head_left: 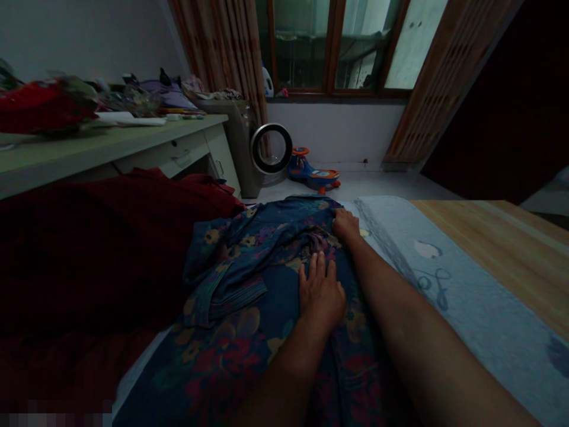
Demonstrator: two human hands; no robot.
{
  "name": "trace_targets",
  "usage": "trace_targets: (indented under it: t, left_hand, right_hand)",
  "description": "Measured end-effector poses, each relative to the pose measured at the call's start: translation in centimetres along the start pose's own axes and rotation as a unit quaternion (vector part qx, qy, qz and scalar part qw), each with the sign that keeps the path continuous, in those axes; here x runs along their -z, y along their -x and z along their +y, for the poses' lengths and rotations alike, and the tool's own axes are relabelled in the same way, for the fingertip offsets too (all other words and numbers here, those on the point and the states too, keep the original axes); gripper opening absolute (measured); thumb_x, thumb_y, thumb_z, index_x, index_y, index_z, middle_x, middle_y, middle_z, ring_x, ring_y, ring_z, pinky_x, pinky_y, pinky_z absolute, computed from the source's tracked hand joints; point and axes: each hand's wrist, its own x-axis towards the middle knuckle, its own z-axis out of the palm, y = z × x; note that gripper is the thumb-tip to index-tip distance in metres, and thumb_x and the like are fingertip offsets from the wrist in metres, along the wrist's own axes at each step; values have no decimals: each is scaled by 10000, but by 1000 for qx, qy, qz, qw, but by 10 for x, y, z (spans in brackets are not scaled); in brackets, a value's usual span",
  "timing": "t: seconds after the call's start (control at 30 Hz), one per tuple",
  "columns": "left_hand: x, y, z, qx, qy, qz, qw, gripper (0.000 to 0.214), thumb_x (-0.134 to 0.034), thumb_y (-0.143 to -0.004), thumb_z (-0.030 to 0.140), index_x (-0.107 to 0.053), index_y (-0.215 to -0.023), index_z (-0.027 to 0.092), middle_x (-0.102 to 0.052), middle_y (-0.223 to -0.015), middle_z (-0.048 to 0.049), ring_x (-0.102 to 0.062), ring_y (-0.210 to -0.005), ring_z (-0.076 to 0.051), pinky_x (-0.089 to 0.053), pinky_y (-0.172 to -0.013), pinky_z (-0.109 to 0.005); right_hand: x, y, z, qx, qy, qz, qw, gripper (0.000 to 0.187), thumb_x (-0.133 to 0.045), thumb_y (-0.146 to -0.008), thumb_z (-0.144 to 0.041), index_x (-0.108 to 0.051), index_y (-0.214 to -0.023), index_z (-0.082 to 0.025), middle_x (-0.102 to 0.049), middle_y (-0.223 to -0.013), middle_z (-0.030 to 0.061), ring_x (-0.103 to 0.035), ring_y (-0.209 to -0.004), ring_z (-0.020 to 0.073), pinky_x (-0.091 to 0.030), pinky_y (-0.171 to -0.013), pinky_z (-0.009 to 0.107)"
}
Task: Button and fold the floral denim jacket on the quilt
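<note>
A dark blue garment [275, 290] with a pattern of flowers lies spread over the bed in front of me. One part, perhaps a sleeve with a striped cuff, is folded across its left side. My left hand [322, 293] rests palm down on the cloth, its fingers stretched out and slightly apart. Farther forward, my right hand [345, 225] is at the garment's far right edge. Its fingers curl down onto the cloth and appear to pinch it; the fingertips are partly hidden.
Dark red cloth [102, 249] is heaped to the left. A light blue sheet [427, 279] covers the bed beside a wooden surface [502, 243]. Beyond stand a cluttered desk [178, 133], a washing machine with its round door [272, 148] swung out, and a toy ride-on car [313, 172].
</note>
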Motion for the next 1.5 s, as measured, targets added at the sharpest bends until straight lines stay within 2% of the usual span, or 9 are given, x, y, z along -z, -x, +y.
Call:
trace_targets:
  t: [0.3,0.47,0.6,0.73,1.0,1.07,1.23,1.37,1.5]
  left_hand:
    - [3,1,1,-2,-3,-5,1000,540,-458,-911,320,-442,-1438,205,-290,-1594,-95,-197,-1485,-260,-218,-1187,-541]
    - [2,0,0,-1,-1,-7,1000,543,-463,-907,322,-443,-1437,207,-294,-1592,-96,-201,-1483,-266,-228,-1181,-548]
    - [2,-1,0,0,0,-10,1000,545,-464,-904,322,-443,-1436,209,-290,-1594,-91,-195,-1485,-266,-215,-1185,-551]
    - [1,0,1,1,-3,-5,1000,538,-458,-907,321,-444,-1433,211,-295,-1593,-88,-197,-1484,-262,-214,-1187,-547]
    - [3,0,1,1,-7,-9,1000,539,-464,-903,319,-446,-1431,213,-288,-1596,-87,-205,-1482,-264,-234,-1183,-541]
    - [2,0,1,1,-7,-10,1000,540,-464,-904,322,-446,-1433,213,-286,-1596,-88,-205,-1482,-266,-228,-1184,-544]
    - [1,0,0,-2,-4,-6,1000,541,-464,-905,320,-444,-1433,205,-290,-1594,-96,-201,-1484,-264,-212,-1187,-549]
    - [3,0,0,-3,-2,-10,1000,542,-462,-906,313,-436,-1438,206,-291,-1594,-93,-195,-1485,-263,-213,-1188,-543]
    - [6,0,1,1,2,-17,1000,543,-468,-899,310,-443,-1431,202,-289,-1595,-88,-190,-1486,-260,-209,-1189,-541]
  right_hand:
    - [-7,-9,-2,-32,13,-35,999,624,-301,-931,-462,-369,-1475,-163,-279,-1588,115,-305,-1389,341,-274,-1090,509]
    - [-6,-3,-2,-14,23,24,999,567,-331,-935,-433,-412,-1438,-183,-348,-1541,126,-304,-1365,337,-286,-1067,510]
    - [-2,1,-2,44,28,82,995,451,-377,-918,-311,-522,-1330,-195,-475,-1439,123,-405,-1279,295,-319,-1043,453]
    - [-3,-1,-2,60,9,25,998,465,-335,-931,-289,-498,-1354,-181,-509,-1421,118,-451,-1270,254,-355,-1036,412]
    - [-9,-8,-2,-5,23,-42,999,595,-290,-951,-418,-311,-1513,-223,-263,-1601,73,-233,-1432,316,-240,-1113,529]
    - [-8,-6,-3,-20,23,-22,999,605,-328,-936,-445,-352,-1493,-213,-300,-1577,103,-280,-1397,338,-261,-1093,522]
    - [0,7,-6,-10,36,101,994,544,-440,-893,-410,-513,-1364,-148,-499,-1374,182,-415,-1228,350,-333,-1004,465]
    - [4,11,-8,11,50,78,996,406,-396,-915,-317,-644,-1192,-155,-574,-1231,185,-460,-1151,327,-355,-952,431]
    - [3,9,-8,19,53,59,997,397,-367,-925,-284,-654,-1177,-174,-588,-1217,164,-472,-1139,314,-368,-935,436]
